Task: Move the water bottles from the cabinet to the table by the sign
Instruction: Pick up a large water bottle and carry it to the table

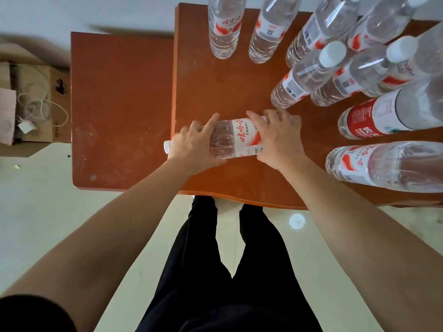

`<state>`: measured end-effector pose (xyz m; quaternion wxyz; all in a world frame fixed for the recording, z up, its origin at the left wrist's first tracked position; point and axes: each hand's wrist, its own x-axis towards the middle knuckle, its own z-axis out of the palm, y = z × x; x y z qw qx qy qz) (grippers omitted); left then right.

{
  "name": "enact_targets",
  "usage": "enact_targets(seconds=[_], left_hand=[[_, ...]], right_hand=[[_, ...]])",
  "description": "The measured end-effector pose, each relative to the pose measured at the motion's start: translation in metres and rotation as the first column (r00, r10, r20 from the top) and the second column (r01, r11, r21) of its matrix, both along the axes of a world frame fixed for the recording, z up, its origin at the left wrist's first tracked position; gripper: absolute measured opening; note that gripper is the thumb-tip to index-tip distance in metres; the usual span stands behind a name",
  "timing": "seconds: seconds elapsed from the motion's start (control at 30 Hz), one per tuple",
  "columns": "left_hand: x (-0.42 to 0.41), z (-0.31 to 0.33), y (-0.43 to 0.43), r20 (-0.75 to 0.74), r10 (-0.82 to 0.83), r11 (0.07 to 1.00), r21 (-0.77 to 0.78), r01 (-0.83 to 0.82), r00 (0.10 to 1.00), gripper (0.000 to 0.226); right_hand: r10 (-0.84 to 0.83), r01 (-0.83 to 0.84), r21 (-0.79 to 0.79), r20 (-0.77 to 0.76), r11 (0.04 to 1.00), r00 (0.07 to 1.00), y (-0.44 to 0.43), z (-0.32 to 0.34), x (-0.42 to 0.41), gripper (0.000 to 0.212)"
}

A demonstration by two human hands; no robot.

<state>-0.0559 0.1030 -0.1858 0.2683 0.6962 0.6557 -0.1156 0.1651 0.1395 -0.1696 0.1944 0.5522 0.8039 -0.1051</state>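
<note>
Overhanging table (215, 92) edge, bottle (239, 140) gripped by left hand (191, 144), right hand (278, 137).

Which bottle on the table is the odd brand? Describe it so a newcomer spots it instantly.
On the brown table, look at the bottles standing along its right side. The odd bottle stands near the right edge, second from the front. Its label is a solid red band, while its neighbours wear white labels with a red swoosh.
</note>
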Motion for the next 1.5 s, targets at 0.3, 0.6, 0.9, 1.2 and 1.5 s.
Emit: enact_targets(seconds=[0.3,0.6,0.9,1.2,1.5], left_hand=[[0.028,0.039,-0.081,-0.17,0.033,0.995,-0.086,-0.048,0.985,0.104],[0.035,0.119,-0.198,-0.264,0.4,0.917,0.124,-0.38,0.878,0.114],[-0.05,0.279,-0.287,-0.206,0.788,0.521,0.725,-0.45,0.581,0.099],[-0.139,0.443,-0.597,-0.215,0.965,0.225,0.973,-0.052,0.151,0.094],[-0.136,0.479,-0.901,-0.14,0.961,0.171,0.979,0.113,-0.239,0.1]], right_hand=[[0.034,-0.038,-0.018,-0.175,0.999,0.984,-0.069,0.009,0.024,0.089],[0.36,-0.348,0.099,-0.356,0.932,0.863,-0.115,0.062,-0.006,0.082],[0.756,-0.404,0.647,-0.469,0.646,0.457,-0.13,0.225,-0.171,0.069],[0.92,-0.221,0.907,-0.384,0.359,-0.082,-0.404,0.418,-0.343,0.077],[0.839,-0.143,0.966,-0.258,0.215,-0.48,-0.719,0.477,-0.418,0.078]])
